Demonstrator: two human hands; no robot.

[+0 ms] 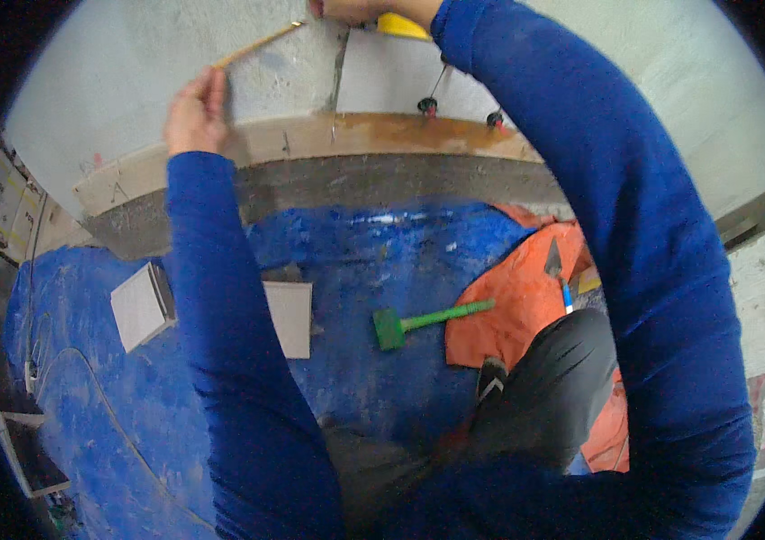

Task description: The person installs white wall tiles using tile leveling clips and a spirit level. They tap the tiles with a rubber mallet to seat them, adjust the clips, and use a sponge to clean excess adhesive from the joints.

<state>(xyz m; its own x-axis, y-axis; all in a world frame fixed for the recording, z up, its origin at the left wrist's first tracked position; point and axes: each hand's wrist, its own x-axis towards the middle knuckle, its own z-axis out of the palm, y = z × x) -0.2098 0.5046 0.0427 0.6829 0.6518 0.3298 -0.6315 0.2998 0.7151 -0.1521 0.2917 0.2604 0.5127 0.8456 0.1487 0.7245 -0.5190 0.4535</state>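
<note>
My left hand (pixel 198 112) is raised against the grey wall, its thumb and fingers closed on the lower end of a narrow yellow tape measure strip (pixel 261 45). The strip slants up to the right and ends in a shiny tip. Just beyond that tip is my right hand (pixel 355 9), cut off by the top edge. Its visible fingers look curled; what they hold is hidden. A yellow object (pixel 402 25) shows beside the right wrist. Below it a large white tile (pixel 391 72) stands on the wall, above a wooden batten (pixel 310 139).
Two black-and-red knobs (pixel 428 106) sit at the tile's lower edge. On the blue sheet (pixel 355 396) lie a green mallet (pixel 389 328), light tile pieces (pixel 141 308) and a cable (pixel 112 409). A pointed trowel (pixel 554 261) rests on orange cloth (pixel 481 333) near my knee.
</note>
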